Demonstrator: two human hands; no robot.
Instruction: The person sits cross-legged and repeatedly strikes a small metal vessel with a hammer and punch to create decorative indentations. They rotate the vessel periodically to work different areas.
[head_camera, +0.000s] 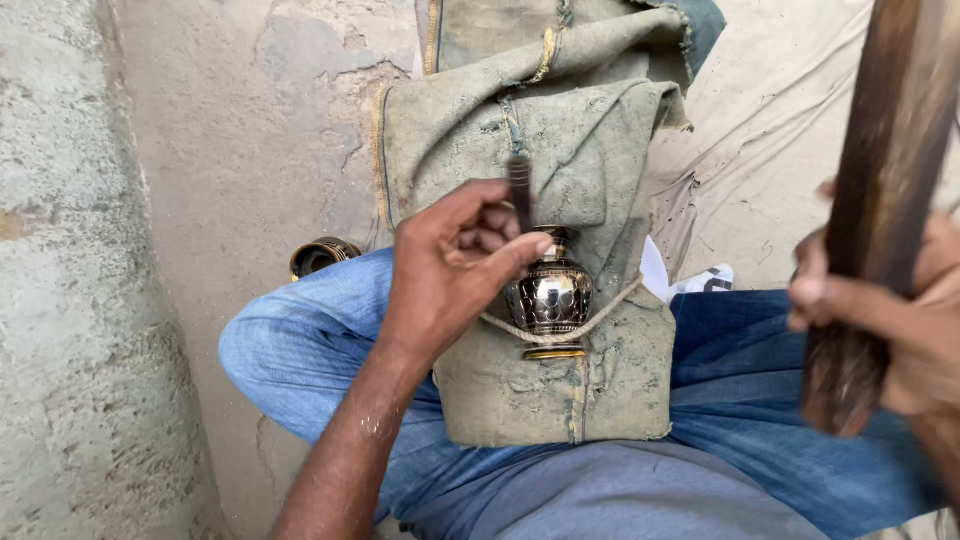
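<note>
Item: small brass vase (553, 293), dark panels with shiny engraved pattern, lying on its side on a folded pad of worn grey-green cloth (560, 390) that is resting across the seated person's lap; a thin cord (600, 318) is running over the vase body and pinning it against the pad. Left hand (455, 265): fingers are curling tight around a slim dark metal tool (520, 192), thumb pressing along it, the tool's upper end sticking up above the knuckles and its lower end hidden near the vase neck; the hand is sitting just left of the vase, touching or nearly touching its shoulder. Right hand (890, 330): well apart from the left, far out to the right of the vase, fingers are wrapping around a long dark wooden stick (880, 200), which is blurring with motion. Second brass piece (322, 255): round, open-mouthed, lying on the concrete floor (200, 200) to the left of the left hand, just beyond the blue-trousered knee (300, 350). Pale sheet (780, 140): spreading beneath the right hand's side.
</note>
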